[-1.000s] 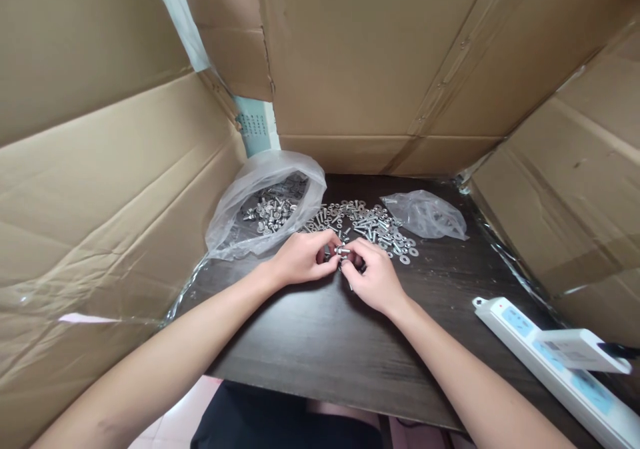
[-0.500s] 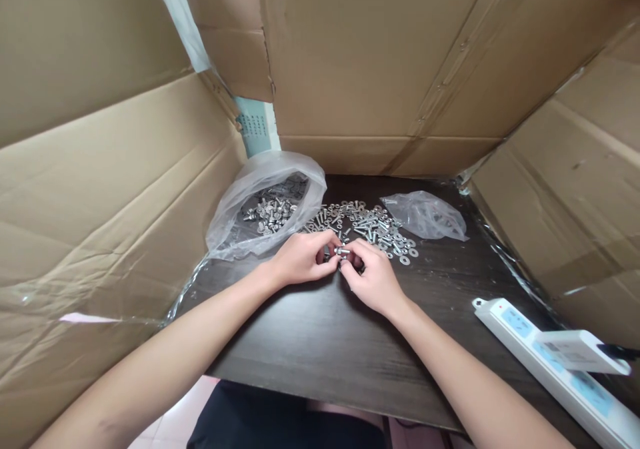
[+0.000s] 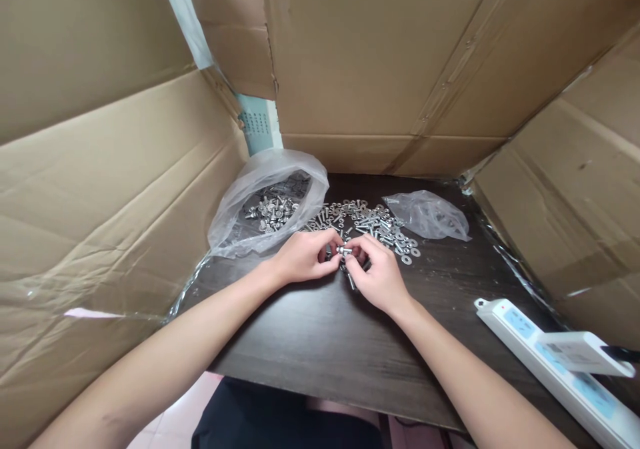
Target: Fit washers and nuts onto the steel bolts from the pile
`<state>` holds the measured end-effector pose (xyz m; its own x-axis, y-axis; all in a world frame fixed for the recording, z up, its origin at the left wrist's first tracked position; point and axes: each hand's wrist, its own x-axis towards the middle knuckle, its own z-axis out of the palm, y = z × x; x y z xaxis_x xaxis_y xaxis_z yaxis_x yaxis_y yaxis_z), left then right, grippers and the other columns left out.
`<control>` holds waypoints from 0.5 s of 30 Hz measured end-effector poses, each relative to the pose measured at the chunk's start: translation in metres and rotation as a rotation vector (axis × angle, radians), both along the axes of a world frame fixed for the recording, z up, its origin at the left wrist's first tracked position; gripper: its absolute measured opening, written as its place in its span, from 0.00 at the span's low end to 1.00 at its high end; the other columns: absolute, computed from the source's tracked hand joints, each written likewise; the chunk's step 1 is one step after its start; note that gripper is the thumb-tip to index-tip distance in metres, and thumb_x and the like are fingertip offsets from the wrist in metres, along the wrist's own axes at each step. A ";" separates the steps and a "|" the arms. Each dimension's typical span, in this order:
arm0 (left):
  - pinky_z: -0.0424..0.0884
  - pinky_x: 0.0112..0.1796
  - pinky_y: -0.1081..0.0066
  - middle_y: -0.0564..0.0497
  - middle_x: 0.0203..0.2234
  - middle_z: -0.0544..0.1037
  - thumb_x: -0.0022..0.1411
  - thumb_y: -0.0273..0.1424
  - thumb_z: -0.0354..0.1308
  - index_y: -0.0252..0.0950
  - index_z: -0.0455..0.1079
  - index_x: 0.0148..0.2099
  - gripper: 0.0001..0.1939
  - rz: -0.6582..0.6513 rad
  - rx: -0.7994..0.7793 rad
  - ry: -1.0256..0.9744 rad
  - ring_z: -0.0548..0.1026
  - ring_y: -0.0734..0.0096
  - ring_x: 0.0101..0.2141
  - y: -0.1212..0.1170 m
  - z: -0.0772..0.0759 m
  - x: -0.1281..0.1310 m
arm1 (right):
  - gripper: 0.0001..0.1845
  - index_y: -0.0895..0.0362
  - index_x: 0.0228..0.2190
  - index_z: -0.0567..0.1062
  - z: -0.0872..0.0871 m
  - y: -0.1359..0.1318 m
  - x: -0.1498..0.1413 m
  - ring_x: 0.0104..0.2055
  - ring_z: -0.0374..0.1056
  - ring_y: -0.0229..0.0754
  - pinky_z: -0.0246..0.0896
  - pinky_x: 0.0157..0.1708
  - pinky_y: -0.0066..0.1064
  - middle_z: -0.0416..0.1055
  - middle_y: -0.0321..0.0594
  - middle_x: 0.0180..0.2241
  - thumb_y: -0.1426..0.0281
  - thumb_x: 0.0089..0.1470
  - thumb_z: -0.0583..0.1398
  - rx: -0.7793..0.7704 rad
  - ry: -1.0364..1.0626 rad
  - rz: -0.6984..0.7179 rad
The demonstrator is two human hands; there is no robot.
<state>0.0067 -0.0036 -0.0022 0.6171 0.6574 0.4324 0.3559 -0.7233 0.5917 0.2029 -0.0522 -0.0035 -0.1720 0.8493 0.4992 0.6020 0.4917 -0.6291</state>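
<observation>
Between my two hands, just above the dark table, is a small silver bolt [image 3: 344, 251] lying sideways. My left hand [image 3: 310, 257] pinches its left end, where a wider part, head or washer, shows. At its right end are the thumb and fingers of my right hand [image 3: 374, 269], closed on the shank. Whether a nut sits on the shank is too small to tell. Another bolt [image 3: 352, 282] lies partly hidden by my right thumb. Behind my hands spreads a loose pile of bolts, nuts and washers [image 3: 373, 222].
An open clear plastic bag [image 3: 235, 219] with many bolts in it stands back left. A smaller plastic bag [image 3: 425, 212] lies back right. Cardboard walls [image 3: 380, 69] enclose the table [image 3: 300, 335] on three sides. A white power strip [image 3: 540, 362] with a plug lies at right.
My right thumb has shifted up towards the bolt and the fingers close in on its shank. The bolt below my right hand now shows more. My left hand keeps its pinch.
</observation>
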 end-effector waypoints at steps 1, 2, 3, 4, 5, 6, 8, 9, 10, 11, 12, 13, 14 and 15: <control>0.68 0.29 0.75 0.58 0.25 0.77 0.62 0.30 0.61 0.37 0.70 0.44 0.07 -0.003 0.001 -0.005 0.74 0.76 0.22 0.000 0.000 0.000 | 0.04 0.55 0.32 0.73 -0.001 0.000 0.000 0.30 0.65 0.43 0.58 0.33 0.35 0.68 0.36 0.28 0.72 0.58 0.57 -0.011 -0.021 0.016; 0.68 0.29 0.75 0.58 0.25 0.77 0.63 0.30 0.61 0.37 0.70 0.44 0.07 -0.003 0.000 -0.009 0.74 0.76 0.22 0.000 0.000 0.000 | 0.05 0.55 0.31 0.73 -0.002 0.001 0.000 0.30 0.65 0.43 0.58 0.33 0.35 0.67 0.36 0.27 0.72 0.57 0.57 -0.022 -0.039 0.028; 0.68 0.29 0.75 0.58 0.25 0.77 0.63 0.30 0.61 0.37 0.70 0.44 0.07 -0.002 -0.002 -0.010 0.74 0.76 0.22 0.000 0.000 0.000 | 0.05 0.55 0.30 0.72 -0.003 0.001 0.001 0.30 0.65 0.43 0.57 0.32 0.35 0.67 0.36 0.27 0.72 0.57 0.57 -0.032 -0.050 0.037; 0.69 0.29 0.75 0.58 0.25 0.77 0.63 0.30 0.61 0.38 0.70 0.44 0.07 0.002 -0.006 -0.008 0.74 0.76 0.22 0.000 0.000 -0.001 | 0.05 0.55 0.30 0.72 -0.003 0.001 0.001 0.30 0.65 0.43 0.57 0.32 0.35 0.67 0.36 0.27 0.72 0.57 0.57 -0.040 -0.055 0.041; 0.69 0.29 0.75 0.58 0.25 0.77 0.63 0.30 0.61 0.38 0.70 0.44 0.07 0.007 -0.011 -0.001 0.74 0.76 0.22 0.000 0.000 -0.001 | 0.05 0.55 0.30 0.72 -0.004 0.001 0.001 0.30 0.65 0.43 0.57 0.32 0.34 0.67 0.36 0.27 0.72 0.57 0.57 -0.046 -0.057 0.042; 0.69 0.29 0.75 0.58 0.25 0.77 0.63 0.30 0.61 0.38 0.70 0.43 0.07 0.011 -0.016 0.006 0.74 0.76 0.22 0.000 0.000 -0.001 | 0.05 0.54 0.30 0.72 -0.005 0.001 0.001 0.30 0.65 0.43 0.57 0.32 0.34 0.67 0.36 0.27 0.72 0.57 0.57 -0.048 -0.058 0.040; 0.69 0.29 0.75 0.58 0.25 0.77 0.62 0.30 0.61 0.38 0.70 0.43 0.07 0.012 -0.021 0.012 0.74 0.76 0.22 0.000 0.000 0.000 | 0.05 0.54 0.30 0.72 -0.005 0.001 0.001 0.30 0.65 0.43 0.57 0.32 0.34 0.68 0.36 0.26 0.72 0.57 0.57 -0.042 -0.060 0.036; 0.69 0.29 0.75 0.58 0.25 0.77 0.63 0.30 0.61 0.38 0.70 0.43 0.07 0.010 -0.023 0.013 0.74 0.76 0.22 0.000 0.000 0.000 | 0.05 0.54 0.29 0.72 -0.005 0.001 0.001 0.30 0.65 0.43 0.57 0.33 0.34 0.67 0.36 0.26 0.72 0.57 0.57 -0.037 -0.062 0.035; 0.69 0.29 0.75 0.58 0.25 0.77 0.63 0.30 0.61 0.38 0.70 0.43 0.07 0.008 -0.023 0.013 0.74 0.75 0.22 0.000 0.000 0.000 | 0.05 0.54 0.30 0.72 -0.004 0.001 0.001 0.30 0.65 0.43 0.57 0.33 0.35 0.67 0.36 0.26 0.72 0.57 0.57 -0.031 -0.062 0.030; 0.69 0.29 0.75 0.58 0.25 0.77 0.63 0.31 0.61 0.38 0.70 0.43 0.07 0.006 -0.021 0.010 0.74 0.75 0.22 0.000 0.000 0.000 | 0.05 0.54 0.30 0.72 -0.004 0.001 0.000 0.30 0.65 0.43 0.58 0.33 0.35 0.68 0.36 0.26 0.72 0.57 0.57 -0.025 -0.059 0.021; 0.69 0.29 0.75 0.58 0.25 0.77 0.63 0.30 0.61 0.38 0.70 0.43 0.07 0.004 -0.019 0.007 0.74 0.76 0.22 0.000 0.000 0.000 | 0.05 0.54 0.30 0.72 -0.003 0.001 0.001 0.30 0.65 0.43 0.58 0.33 0.35 0.68 0.36 0.27 0.72 0.57 0.57 -0.019 -0.052 0.007; 0.69 0.29 0.75 0.58 0.25 0.77 0.63 0.30 0.61 0.38 0.70 0.43 0.07 0.003 -0.015 0.003 0.74 0.76 0.22 0.000 0.001 0.000 | 0.04 0.54 0.31 0.73 -0.002 0.001 0.001 0.30 0.65 0.43 0.58 0.33 0.35 0.69 0.37 0.28 0.72 0.58 0.57 -0.013 -0.041 -0.009; 0.69 0.29 0.75 0.58 0.26 0.77 0.63 0.30 0.61 0.38 0.70 0.43 0.07 0.001 -0.012 -0.001 0.74 0.76 0.22 0.000 0.001 0.000 | 0.04 0.54 0.32 0.73 -0.001 0.001 0.001 0.30 0.66 0.43 0.59 0.34 0.35 0.69 0.37 0.29 0.72 0.58 0.57 -0.007 -0.028 -0.024; 0.68 0.29 0.75 0.58 0.26 0.77 0.62 0.30 0.61 0.38 0.70 0.43 0.07 0.002 -0.009 -0.004 0.74 0.76 0.22 0.000 0.001 0.000 | 0.04 0.54 0.33 0.73 -0.001 0.001 0.001 0.30 0.66 0.43 0.60 0.34 0.35 0.70 0.38 0.30 0.72 0.58 0.57 0.000 -0.015 -0.034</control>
